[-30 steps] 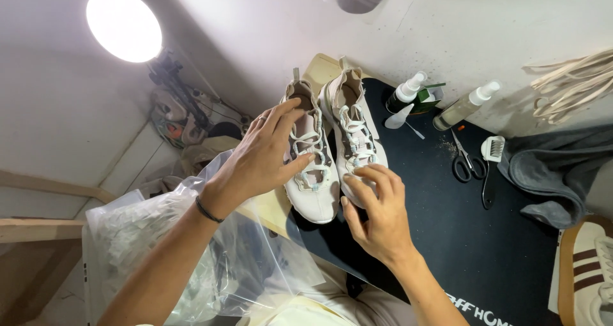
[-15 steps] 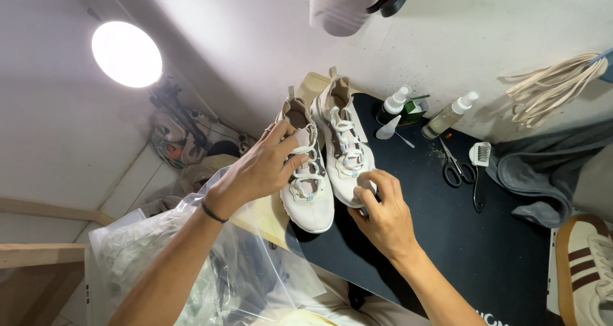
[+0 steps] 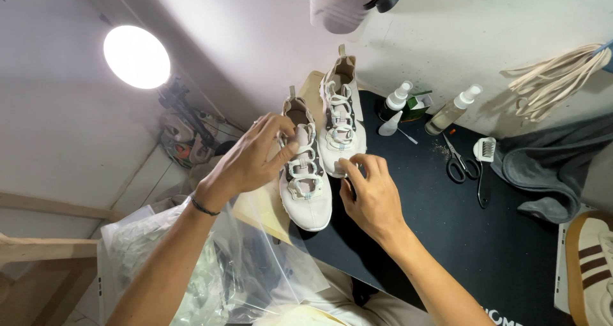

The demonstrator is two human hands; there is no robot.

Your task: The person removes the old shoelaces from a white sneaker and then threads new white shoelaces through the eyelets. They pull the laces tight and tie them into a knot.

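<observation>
Standing beside the bench, an onlooker sees a clear plastic bag [image 3: 211,268] crumpled nearest the person's lap, overlapping the near edge of a dark work mat [image 3: 447,236]. Above it the left hand [image 3: 252,160] curls loosely over the near shoe [image 3: 306,173], thumb and fingertips pinching at its lacing on the outer side, which steadies the shoe while the laces are handled. The right hand [image 3: 370,195] rests just beside the same shoe's inner edge, fingers bent and narrow, tips touching the toe of the far shoe [image 3: 341,118]; whether it pinches a lace end cannot be told. The two shoes lie side by side, toes toward the person, partly on the mat and partly on a tan sheet [image 3: 265,208], so both are within easy reach under the round lamp [image 3: 136,56]. Each shoe is off-white with pale looped laces over a darker tongue and a pull tab at the heel. Farther right lie scissors [image 3: 458,163], a small brush [image 3: 484,166] and a grey cloth [image 3: 549,166]. At the back stand two spray bottles [image 3: 453,109], with loose cream laces [image 3: 555,77] hanging on the wall.
</observation>
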